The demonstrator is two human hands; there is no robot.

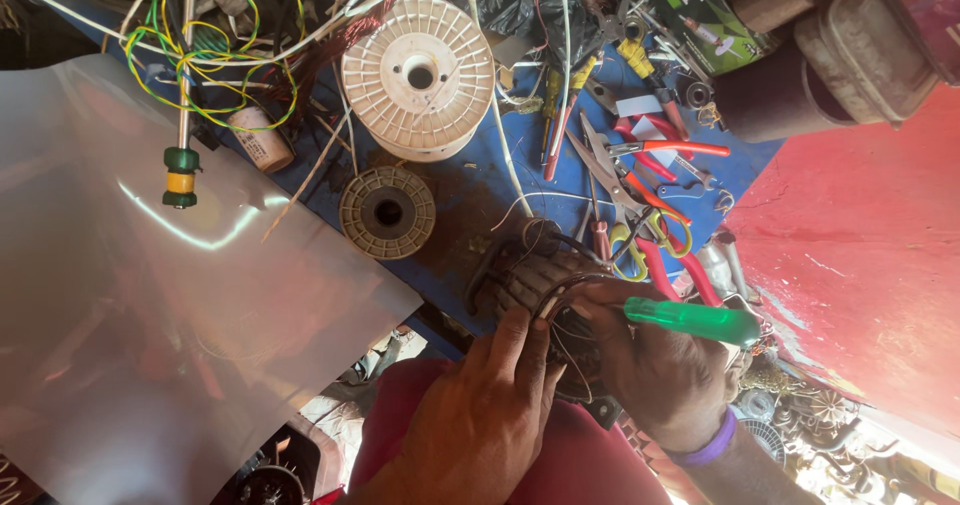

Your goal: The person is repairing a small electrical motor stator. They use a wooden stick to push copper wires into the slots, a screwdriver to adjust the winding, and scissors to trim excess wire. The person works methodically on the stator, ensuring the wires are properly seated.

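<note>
- While the left hand lies flat with fingers spread on the dark motor winding, nothing is clasped in it.
- Right hand is closed around a green-handled screwdriver, tip hidden among the winding's wires.
- Winding sits at the near edge of the blue bench, between both hands.
- Far right, a green rectangular package with a printed label lies tilted.
- Farther back stands a white plastic spool; a smaller grey spool lies nearer.
</note>
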